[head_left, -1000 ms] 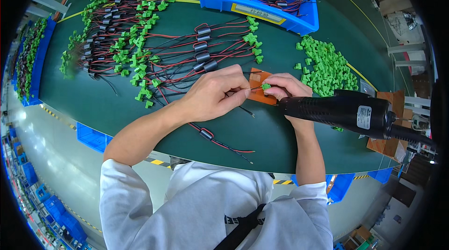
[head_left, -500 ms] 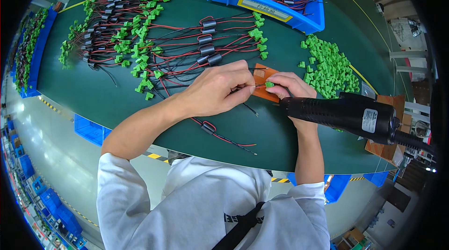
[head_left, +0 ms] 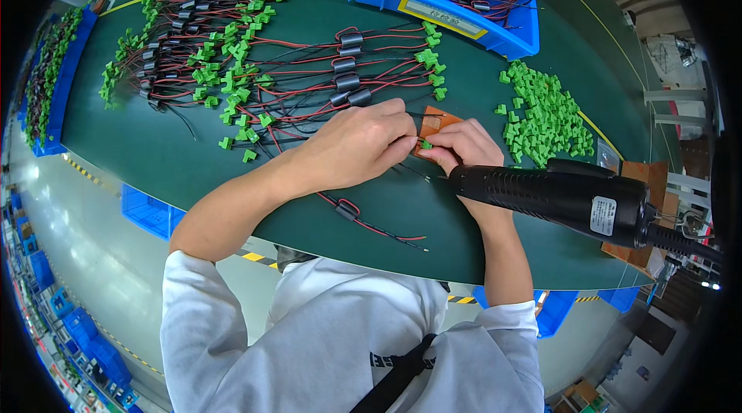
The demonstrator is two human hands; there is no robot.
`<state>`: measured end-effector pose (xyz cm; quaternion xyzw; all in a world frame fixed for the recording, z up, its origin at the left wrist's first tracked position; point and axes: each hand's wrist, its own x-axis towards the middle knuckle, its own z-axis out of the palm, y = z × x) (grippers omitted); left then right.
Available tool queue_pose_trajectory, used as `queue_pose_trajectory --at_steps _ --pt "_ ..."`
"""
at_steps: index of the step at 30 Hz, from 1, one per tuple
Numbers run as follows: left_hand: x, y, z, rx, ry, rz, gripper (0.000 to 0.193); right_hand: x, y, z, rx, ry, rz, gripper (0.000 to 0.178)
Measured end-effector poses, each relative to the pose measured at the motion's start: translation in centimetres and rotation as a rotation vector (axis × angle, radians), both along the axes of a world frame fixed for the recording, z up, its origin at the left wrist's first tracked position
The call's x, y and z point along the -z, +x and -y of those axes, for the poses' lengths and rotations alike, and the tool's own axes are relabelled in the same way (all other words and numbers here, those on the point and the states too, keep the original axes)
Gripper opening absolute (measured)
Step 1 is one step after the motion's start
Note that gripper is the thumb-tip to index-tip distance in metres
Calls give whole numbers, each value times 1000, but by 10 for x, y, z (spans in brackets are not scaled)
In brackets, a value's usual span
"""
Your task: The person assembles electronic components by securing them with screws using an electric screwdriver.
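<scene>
My left hand [head_left: 357, 141] is closed in a pinch on a thin wire, whose end is at a small green terminal block [head_left: 426, 145]. Between the thumb and fingers of my right hand [head_left: 470, 149], closed, is that terminal block. A black electric screwdriver [head_left: 541, 193] crosses in front of the right palm and wrist; whether the palm also grips it is hidden. Under the fingertips lies an orange-brown board [head_left: 435, 121]. Nearer to me, a loose wire lead with a black cylinder [head_left: 346, 210] rests with bare ends.
Finished-looking leads with green blocks [head_left: 232, 96] cover the left of the green table [head_left: 371, 247]. A heap of loose green terminal blocks [head_left: 547, 115] lies at right. Behind stands a blue bin [head_left: 444, 15] of leads. A cardboard box [head_left: 645, 181] sits at the right edge.
My right hand, with the terminal block and screwdriver, has moved left, closer to my left hand. The left hand has shifted slightly left.
</scene>
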<state>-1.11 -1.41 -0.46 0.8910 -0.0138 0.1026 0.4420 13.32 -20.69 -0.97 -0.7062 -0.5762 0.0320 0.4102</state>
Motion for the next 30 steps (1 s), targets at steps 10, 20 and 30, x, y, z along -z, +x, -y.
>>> queue_pose_trajectory --at_steps 10,20,30 --pt "5 2 0 -32 135 -39 11 -5 -8 -3 91 -104 62 19" --pt "9 4 5 -64 262 -14 14 -71 -14 16 -24 691 -930 87" --pt "13 2 8 -96 297 10 15 -72 -16 -21 -85 647 -692 46"
